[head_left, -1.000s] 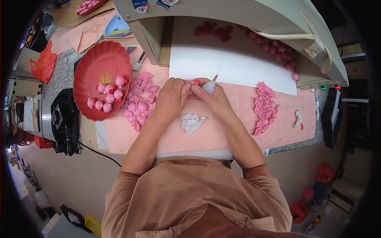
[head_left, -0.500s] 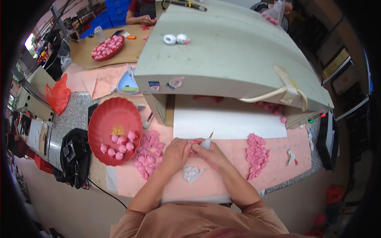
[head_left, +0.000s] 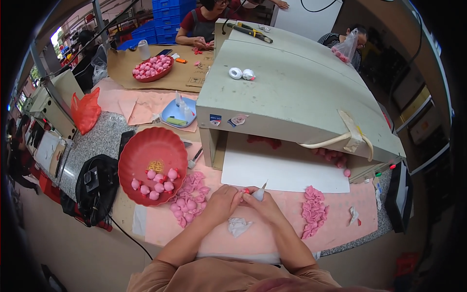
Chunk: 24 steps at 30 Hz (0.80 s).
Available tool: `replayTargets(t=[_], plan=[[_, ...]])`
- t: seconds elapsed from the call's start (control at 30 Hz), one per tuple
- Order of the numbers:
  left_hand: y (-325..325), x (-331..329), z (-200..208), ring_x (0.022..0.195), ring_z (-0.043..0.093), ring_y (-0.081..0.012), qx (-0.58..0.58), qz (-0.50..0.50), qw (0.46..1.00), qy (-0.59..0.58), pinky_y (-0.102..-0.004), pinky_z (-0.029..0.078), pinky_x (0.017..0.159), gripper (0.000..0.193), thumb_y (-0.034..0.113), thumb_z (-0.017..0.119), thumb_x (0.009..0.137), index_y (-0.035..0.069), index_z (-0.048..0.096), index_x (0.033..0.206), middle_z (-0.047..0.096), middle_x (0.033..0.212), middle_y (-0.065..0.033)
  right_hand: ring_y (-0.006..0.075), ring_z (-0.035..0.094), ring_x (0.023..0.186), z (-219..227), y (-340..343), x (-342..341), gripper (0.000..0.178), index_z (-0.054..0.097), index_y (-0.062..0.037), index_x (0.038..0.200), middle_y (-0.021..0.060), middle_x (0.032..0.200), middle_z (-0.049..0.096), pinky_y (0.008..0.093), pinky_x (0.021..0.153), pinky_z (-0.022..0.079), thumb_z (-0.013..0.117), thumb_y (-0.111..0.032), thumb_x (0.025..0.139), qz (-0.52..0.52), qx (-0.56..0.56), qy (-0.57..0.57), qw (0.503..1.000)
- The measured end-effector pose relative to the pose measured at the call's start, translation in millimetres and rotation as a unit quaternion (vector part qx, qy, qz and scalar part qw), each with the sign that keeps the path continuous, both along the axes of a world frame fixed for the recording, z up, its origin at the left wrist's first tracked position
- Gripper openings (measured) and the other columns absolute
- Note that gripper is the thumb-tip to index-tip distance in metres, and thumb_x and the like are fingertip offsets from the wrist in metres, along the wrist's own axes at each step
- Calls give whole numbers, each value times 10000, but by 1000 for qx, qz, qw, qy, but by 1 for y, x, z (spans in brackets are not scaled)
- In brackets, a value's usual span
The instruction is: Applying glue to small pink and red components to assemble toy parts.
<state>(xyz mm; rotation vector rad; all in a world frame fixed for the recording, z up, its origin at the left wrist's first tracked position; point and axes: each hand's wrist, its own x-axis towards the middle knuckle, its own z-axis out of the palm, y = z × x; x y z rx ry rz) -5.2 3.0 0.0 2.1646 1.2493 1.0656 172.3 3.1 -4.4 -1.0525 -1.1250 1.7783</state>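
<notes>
Close together at the front of the white sheet, my left hand [head_left: 223, 203] and my right hand [head_left: 266, 206] meet with closed fingers. Between their fingertips shows a small red and pink piece [head_left: 246, 191], mostly hidden. My right hand also keeps a white needle-tipped bottle [head_left: 259, 195], its tip pointing up and away. Below them lies a crumpled white tissue [head_left: 239, 226]. Left of my left hand is a pile of pink petal-like pieces and balls [head_left: 187, 203]. Right of my right hand lies a heap of pink ruffled pieces [head_left: 314, 212].
A red scalloped bowl [head_left: 130, 153] holds several pink balls with red bits. A grey-green hooded box [head_left: 287, 87] stands over the white sheet [head_left: 272, 168]. A blue tray [head_left: 187, 104] holds small bottles. A black bag [head_left: 97, 187] trails a cable. Other people sit beyond.
The view has tilted up, showing more of the people across the table. My hands stay together around the small piece, with the bottle still in my right hand.
</notes>
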Motion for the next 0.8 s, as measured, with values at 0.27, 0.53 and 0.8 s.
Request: replayTargets(t=[0.27, 0.53, 0.8], plan=[[-5, -2, -4, 768, 606, -335, -80, 43, 996, -21, -417, 490, 695, 235, 246, 566, 912, 28, 582, 822, 625, 817, -165, 172, 614, 932, 0, -2, -7, 232, 569, 6, 1097, 90, 1009, 614, 332, 883, 526, 574, -165, 940, -7, -64, 110, 992], [5, -1, -5, 1146, 543, -191, -96, -162, 951, -247, -326, 469, 944, 447, 168, 619, 901, 39, 476, 1305, 518, 1298, -95, 145, 565, 1008, 4, -6, -5, 279, 542, -59, 1197, 45, 1096, 582, 317, 907, 492, 517, -227, 974, -39, -161, 298, 940], [-2, -8, 1, 1023, 592, -124, -284, -137, 773, -551, -280, 508, 873, 394, 215, 560, 955, 53, 461, 1301, 544, 1096, -27, 55, 436, 601, 21, -11, -10, 340, 535, -49, 1199, 28, 948, 589, 199, 524, 350, 552, -290, 960, -37, -25, -43, 998]])
